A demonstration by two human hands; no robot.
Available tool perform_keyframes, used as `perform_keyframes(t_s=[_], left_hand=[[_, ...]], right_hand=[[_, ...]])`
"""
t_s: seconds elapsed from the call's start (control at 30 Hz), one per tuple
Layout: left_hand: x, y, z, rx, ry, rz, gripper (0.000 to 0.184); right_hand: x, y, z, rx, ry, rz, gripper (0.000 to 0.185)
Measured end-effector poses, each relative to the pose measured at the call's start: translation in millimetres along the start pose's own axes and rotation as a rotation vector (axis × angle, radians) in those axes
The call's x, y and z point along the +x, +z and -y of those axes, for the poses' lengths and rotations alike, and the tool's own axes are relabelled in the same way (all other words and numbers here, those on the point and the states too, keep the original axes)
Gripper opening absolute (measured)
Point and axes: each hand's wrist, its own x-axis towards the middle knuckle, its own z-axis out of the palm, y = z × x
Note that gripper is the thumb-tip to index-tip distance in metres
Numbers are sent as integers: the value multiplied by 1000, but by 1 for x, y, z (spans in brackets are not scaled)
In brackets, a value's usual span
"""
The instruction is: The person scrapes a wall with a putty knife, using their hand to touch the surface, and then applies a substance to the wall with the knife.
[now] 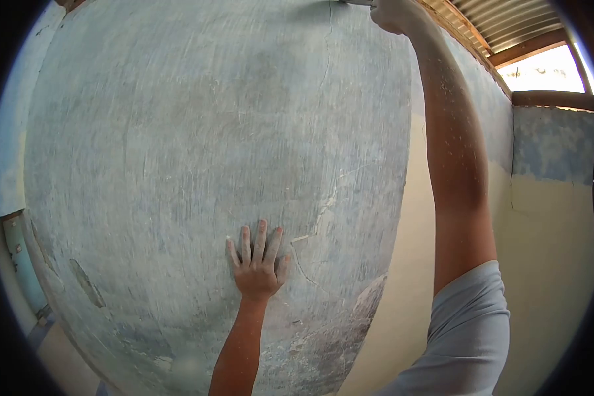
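Note:
In front of me stands a large wall [211,132] with worn grey-blue paint and vertical scrape marks all over it. My left hand [257,267] lies flat against its lower middle, fingers spread and dusty, holding nothing. High up at the top edge of the view, my right hand [393,14] is closed around a scraper [358,2]. Only a short part of this tool shows, close to the wall surface; the rest is cut off by the frame. White dust specks cover my right forearm.
Cracks [303,239] run through the wall right of my left hand, and a chipped patch [87,284] shows at lower left. A cream and blue side wall [548,231] is on the right, under a corrugated roof [521,23]. A greenish door [23,264] stands far left.

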Motion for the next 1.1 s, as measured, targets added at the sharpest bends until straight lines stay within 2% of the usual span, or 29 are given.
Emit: perform_keyframes(t_s=[1.1], left_hand=[[-1,-1,-5,-15,-26,1,59]], right_hand=[[-14,-26,28,-35,37,89,38]])
